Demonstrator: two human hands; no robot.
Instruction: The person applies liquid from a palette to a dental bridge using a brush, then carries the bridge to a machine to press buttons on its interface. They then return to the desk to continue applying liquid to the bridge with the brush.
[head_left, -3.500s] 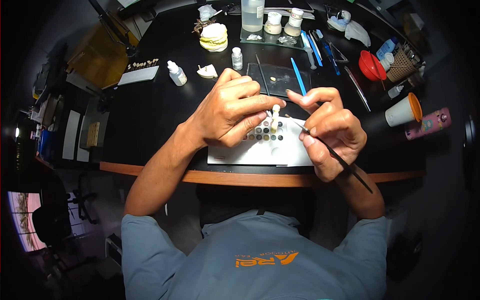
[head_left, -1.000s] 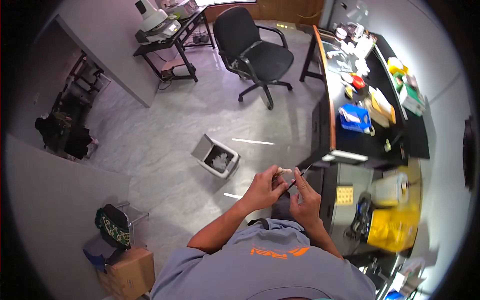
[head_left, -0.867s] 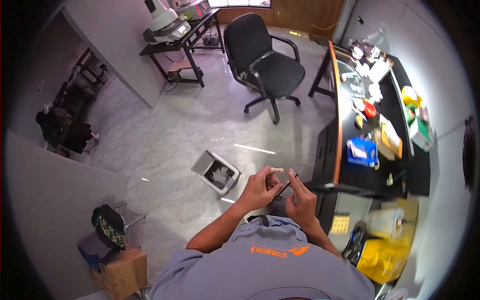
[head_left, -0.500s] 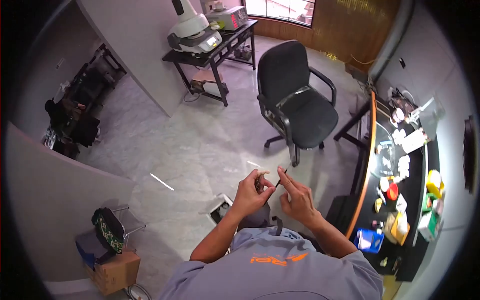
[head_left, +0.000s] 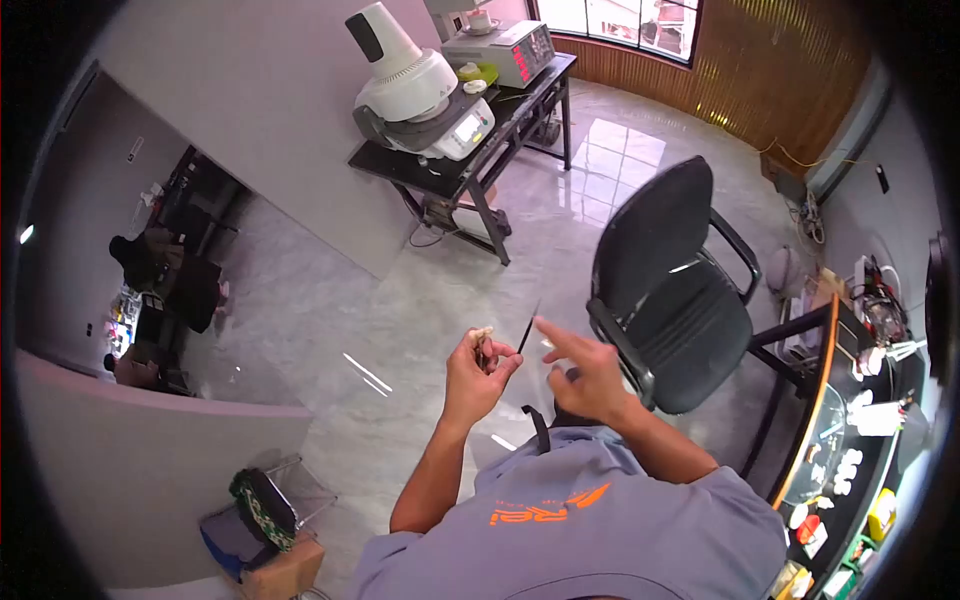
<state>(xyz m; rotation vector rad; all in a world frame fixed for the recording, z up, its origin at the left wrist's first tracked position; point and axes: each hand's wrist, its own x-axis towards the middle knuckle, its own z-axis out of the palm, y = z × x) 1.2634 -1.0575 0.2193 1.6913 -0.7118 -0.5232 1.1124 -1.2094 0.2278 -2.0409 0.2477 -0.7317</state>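
Observation:
My left hand is closed, its thumb and fingers pinching a thin dark stick that points up and away. A small pale, tooth-coloured piece shows at the top of the same hand's fingers. My right hand is just right of the stick, fingers apart, index finger reaching toward the stick; nothing shows held in it. Whether that fingertip touches the stick cannot be made out. Both hands are in front of my grey shirt, above the floor.
A black office chair stands ahead right. Beyond it a workbench with small items runs along the right wall. White machines sit on a black table ahead. A cardboard box is lower left; people are far left.
The view has turned and shifted, so the chair and bench appear further right. My right hand's fingers have spread and its index finger looks lower beside the stick. My left hand keeps its pinch.

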